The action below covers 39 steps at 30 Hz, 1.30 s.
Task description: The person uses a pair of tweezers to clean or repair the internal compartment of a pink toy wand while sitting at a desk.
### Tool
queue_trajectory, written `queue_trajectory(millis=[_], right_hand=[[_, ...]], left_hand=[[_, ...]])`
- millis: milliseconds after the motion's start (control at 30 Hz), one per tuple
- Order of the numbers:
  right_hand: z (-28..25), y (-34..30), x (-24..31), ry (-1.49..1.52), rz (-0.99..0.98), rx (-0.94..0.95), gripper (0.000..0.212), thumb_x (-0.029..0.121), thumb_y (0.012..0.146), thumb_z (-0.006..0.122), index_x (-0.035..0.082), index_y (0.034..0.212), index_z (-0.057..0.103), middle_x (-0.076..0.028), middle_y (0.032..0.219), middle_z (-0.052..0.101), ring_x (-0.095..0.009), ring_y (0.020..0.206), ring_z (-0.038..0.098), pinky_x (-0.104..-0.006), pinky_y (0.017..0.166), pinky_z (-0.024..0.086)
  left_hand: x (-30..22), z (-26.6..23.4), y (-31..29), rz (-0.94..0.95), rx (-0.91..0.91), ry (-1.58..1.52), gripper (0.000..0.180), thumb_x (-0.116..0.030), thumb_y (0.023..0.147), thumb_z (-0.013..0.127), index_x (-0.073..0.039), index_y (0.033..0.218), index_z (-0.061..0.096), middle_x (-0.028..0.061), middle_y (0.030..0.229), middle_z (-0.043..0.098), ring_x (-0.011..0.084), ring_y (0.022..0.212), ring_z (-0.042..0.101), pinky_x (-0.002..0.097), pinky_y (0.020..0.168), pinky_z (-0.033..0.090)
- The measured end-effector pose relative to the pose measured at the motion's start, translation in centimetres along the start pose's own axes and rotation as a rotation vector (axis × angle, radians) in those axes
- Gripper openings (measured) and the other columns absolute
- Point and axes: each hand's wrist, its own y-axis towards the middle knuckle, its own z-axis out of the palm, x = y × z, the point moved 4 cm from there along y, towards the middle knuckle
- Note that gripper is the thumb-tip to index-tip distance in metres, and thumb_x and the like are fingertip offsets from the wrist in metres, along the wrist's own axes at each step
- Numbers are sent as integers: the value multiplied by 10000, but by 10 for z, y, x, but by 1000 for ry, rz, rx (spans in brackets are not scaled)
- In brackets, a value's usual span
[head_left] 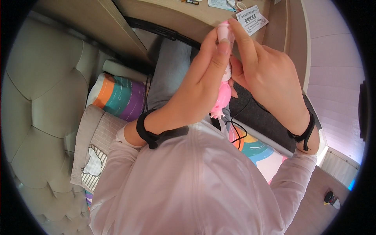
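Note:
A slim pink plastic object [224, 96] is held up before my chest. It has a pale pink upper shaft, a whitish middle and a rounded, brighter pink lower part that ends in a small crown shape. I cannot make out its kind. My left hand [205, 72] is closed round the shaft, its thumb lying along the front. From the other side my right hand [266, 64] grips it too. The right index finger presses at the top end, while the other fingers are partly hidden behind the object and the hand.
Beyond my hands is a wooden desk [176, 12] with a printed card [252, 20] and a tape roll [241, 6]. A padded headboard [55, 105] stands at left, beside a striped colourful cushion [121, 96]. A black cable [239, 126] hangs at right.

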Motion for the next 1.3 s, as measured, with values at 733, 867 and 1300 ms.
queue_trajectory(millis=[733,867,1300], right_hand=[[-6,0,-15,173,-33,-102,452,127,725,573,64,1150,431,-86,586,490,-236,478,491,-318,445,387],[-8,-1,-18,253,31,-110,463,237,721,606,85,1131,454,-84,558,466,-242,464,469,-318,447,374],[-12,-4,-17,210,-97,-148,612,619,647,518,35,828,482,-68,607,469,-268,492,478,-321,433,370]], left_hand=[[0,-1,-2,-53,-6,-8,427,-306,914,259,-43,1250,232,60,759,447,93,540,456,223,504,445],[-9,0,-4,-84,22,-70,513,-421,885,271,-42,1231,266,61,738,438,97,526,450,234,500,447],[-16,1,-19,-401,269,-84,632,-545,837,259,-32,1203,313,33,687,404,106,561,468,224,469,432]])
